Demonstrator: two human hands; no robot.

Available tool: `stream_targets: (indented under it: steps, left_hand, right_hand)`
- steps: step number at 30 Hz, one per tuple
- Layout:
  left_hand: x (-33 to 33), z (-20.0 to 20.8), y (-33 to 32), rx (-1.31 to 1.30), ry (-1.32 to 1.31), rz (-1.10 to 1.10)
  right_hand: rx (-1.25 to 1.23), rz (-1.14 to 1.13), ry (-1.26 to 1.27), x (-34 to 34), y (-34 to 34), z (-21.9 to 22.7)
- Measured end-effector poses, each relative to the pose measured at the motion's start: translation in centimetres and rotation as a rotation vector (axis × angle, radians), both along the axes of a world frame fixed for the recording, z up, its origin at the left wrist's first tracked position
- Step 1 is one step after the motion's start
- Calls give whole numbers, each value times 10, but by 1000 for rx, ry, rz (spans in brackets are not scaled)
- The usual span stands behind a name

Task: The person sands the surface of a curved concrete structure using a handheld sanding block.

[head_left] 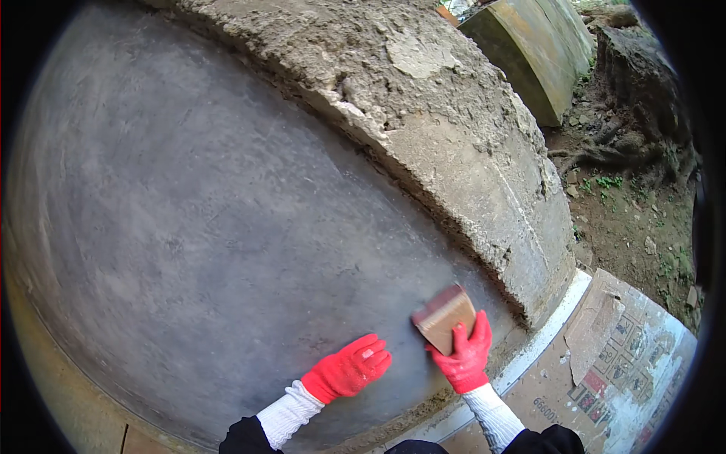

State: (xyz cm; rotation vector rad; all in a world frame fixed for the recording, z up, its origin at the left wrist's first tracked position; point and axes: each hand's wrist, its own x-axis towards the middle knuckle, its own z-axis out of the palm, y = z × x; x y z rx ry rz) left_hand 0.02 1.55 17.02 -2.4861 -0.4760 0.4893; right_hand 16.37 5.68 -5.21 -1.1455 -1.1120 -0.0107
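Note:
My right hand (463, 359), in a red glove with a white knitted cuff, grips a sanding block (446, 321). The block is tan on one broad side and dark reddish along its upper edge, which is blurred. It is against a smooth grey cement surface (227, 219), near the surface's lower right part. To the left, my left hand (349, 369), gloved the same way, lies on the grey surface with its fingers together and slightly bent. Nothing shows in it.
A rough, raised concrete ledge (423, 129) borders the grey surface on the upper right. A white strip (548, 333) and flattened printed cardboard (620, 371) lie at the lower right. Beyond are a mossy slab (522, 53), tree roots (643, 106) and bare soil (635, 234).

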Motion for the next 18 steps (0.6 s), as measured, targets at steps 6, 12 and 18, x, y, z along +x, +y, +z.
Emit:
stream_targets:
  steps: [6, 12, 18]
  left_hand:
    - [-5, -5, 2, 7, -50, 8]
    - [-7, 1, 1, -95, -94, 66]
    - [-6, 0, 1, -75, -140, 16]
  right_hand:
    - [-64, 25, 29, 3, -1, 31]
    - [150, 140, 50, 21, 12, 152]
    - [38, 30, 44, -2, 5, 39]
